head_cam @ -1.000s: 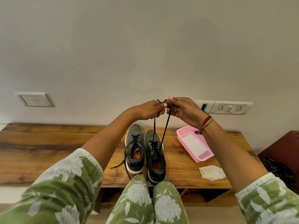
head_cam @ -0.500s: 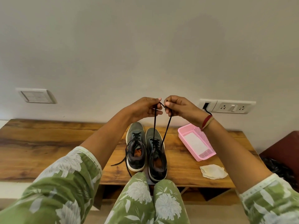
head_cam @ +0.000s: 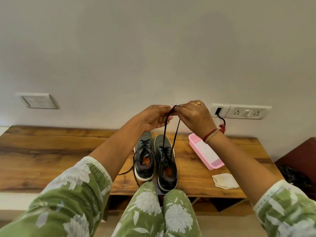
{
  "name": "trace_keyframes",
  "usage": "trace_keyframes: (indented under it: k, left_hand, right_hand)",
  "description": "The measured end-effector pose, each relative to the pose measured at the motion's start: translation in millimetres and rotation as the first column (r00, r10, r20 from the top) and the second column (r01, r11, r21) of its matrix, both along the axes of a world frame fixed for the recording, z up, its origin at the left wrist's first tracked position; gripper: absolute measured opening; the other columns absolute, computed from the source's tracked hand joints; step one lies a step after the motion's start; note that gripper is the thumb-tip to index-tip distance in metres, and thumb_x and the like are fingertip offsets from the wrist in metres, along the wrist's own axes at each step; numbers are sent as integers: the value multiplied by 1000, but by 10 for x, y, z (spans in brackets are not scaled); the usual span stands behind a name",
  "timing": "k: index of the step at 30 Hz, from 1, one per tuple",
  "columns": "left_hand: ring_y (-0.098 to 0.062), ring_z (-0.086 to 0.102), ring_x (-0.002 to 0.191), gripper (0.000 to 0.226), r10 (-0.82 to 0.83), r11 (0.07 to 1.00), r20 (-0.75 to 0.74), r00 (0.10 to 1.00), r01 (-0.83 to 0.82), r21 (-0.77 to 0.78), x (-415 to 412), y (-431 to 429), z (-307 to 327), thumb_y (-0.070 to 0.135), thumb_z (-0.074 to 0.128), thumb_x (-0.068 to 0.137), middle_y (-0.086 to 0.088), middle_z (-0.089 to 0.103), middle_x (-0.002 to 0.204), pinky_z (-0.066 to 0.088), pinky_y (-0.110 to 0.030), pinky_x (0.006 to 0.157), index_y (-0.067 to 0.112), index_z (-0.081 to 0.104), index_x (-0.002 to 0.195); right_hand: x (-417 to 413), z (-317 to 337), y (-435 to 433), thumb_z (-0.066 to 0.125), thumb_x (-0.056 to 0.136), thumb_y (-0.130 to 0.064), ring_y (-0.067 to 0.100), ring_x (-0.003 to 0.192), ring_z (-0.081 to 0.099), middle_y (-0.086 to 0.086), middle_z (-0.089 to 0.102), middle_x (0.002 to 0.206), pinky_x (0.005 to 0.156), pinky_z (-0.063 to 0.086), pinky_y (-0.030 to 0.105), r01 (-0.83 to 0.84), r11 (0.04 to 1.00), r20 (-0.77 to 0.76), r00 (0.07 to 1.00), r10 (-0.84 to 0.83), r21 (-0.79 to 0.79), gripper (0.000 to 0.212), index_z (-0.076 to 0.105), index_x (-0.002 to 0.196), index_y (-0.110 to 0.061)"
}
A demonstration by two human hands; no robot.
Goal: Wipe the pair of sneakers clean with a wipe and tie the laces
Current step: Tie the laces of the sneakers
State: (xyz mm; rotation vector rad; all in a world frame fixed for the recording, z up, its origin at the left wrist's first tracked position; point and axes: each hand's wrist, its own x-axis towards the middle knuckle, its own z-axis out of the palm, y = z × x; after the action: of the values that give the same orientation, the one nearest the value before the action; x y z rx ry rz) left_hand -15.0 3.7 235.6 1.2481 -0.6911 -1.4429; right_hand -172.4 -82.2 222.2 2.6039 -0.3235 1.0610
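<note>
Two grey and black sneakers stand side by side on the wooden bench (head_cam: 51, 151), toes toward the wall. The left sneaker (head_cam: 144, 156) has loose black laces trailing over the bench. From the right sneaker (head_cam: 166, 161) two black lace ends (head_cam: 171, 134) run taut upward. My left hand (head_cam: 153, 118) and my right hand (head_cam: 195, 115) meet above the shoes, fingertips together, each pinching a lace end. A used, crumpled wipe (head_cam: 224, 180) lies on the bench to the right.
A pink plastic basket (head_cam: 193, 139) with a white sheet inside sits right of the shoes. The wall behind carries a switch plate (head_cam: 39, 100) and a socket strip (head_cam: 242, 112) with a black cable. A dark red seat (head_cam: 301, 154) stands at far right.
Both hands have closed the small gap between them and now touch at the fingertips, still holding the right sneaker's lace ends up. The shoes have not moved.
</note>
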Motion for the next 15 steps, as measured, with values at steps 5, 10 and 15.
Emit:
trace_keyframes:
  k: [5,10,15]
  left_hand:
    - [-4,61,57,6,108,994,-125,986,-112,-21,-83,-26,-36,18,62,91,2,71,76,51,-17,58,15,66,90]
    - [-6,64,60,6,208,975,-153,966,-218,-52,-179,-54,-71,19,60,91,1,67,74,50,-19,60,15,63,88]
    - [-19,71,81,11,222,970,-6,975,-221,-100,-247,-109,-72,17,47,99,-5,71,93,52,-25,67,13,56,94]
  right_hand:
    - [19,5,-21,61,86,-17,25,82,65,7,69,98,71,48,38,-5,989,100,995,-10,150,14,72,88,-10]
    - [80,-23,72,70,81,-12,11,85,63,0,66,90,72,50,22,-166,803,326,945,-37,572,8,75,87,-11]
    - [190,-96,193,72,79,-5,14,80,67,3,69,82,76,54,27,-411,310,501,805,-318,857,7,72,84,-10]
